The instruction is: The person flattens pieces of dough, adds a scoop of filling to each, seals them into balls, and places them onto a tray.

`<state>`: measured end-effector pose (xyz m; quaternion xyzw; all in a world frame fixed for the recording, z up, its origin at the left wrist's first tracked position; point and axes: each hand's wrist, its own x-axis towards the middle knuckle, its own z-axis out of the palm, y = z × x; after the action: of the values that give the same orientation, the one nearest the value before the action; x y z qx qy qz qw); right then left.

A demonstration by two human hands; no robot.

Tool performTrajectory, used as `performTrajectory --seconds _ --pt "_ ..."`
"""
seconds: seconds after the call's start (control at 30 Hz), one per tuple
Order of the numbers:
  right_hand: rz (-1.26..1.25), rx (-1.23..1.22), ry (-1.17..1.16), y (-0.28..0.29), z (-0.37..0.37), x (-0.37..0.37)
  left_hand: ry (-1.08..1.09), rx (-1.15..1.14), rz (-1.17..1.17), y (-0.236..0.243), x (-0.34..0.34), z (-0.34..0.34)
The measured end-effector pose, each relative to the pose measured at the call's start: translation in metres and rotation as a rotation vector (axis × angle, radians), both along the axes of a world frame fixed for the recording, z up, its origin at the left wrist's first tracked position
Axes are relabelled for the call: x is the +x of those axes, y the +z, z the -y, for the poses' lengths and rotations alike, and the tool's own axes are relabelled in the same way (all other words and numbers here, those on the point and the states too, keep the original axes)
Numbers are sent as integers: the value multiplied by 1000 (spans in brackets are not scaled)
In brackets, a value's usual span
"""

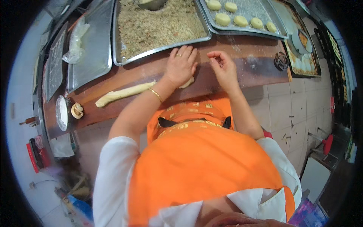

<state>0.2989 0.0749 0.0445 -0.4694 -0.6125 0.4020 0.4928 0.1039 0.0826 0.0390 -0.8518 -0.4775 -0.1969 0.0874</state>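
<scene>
My left hand [181, 65] lies palm down on the wooden table, its fingers stretched forward near the filling tray's front edge. A small piece of pale dough [186, 83] shows by the heel of this hand, partly covered by it. From beneath my left forearm a long dough roll [124, 93] extends to the left along the table. My right hand [224, 71] is just above the table to the right, fingers loosely curled and the thumb apart from the index finger. Nothing shows in its grasp, though its palm is partly hidden.
A metal tray [208, 36] of crumbly filling, with a metal bowl [152, 4], stands behind my hands. Another tray [261, 33] carries round dough pieces [241, 21]. Left are a tray with a plastic bag [76, 43], a bowl of white powder [62, 112] and a coiled dough piece [77, 111]. A dark ring-shaped item [281, 61] sits right.
</scene>
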Motion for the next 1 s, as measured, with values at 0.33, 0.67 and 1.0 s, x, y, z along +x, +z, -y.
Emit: performTrajectory --seconds 0.33,0.67,1.0 --pt "277 426 238 51 -31 -46 193 -52 217 -2 -15 54" --pt "1480 127 400 47 -157 -82 115 -356 343 14 -53 61" --pt "1196 71 407 24 -181 -107 -239 -1128 2082 2 -74 77"
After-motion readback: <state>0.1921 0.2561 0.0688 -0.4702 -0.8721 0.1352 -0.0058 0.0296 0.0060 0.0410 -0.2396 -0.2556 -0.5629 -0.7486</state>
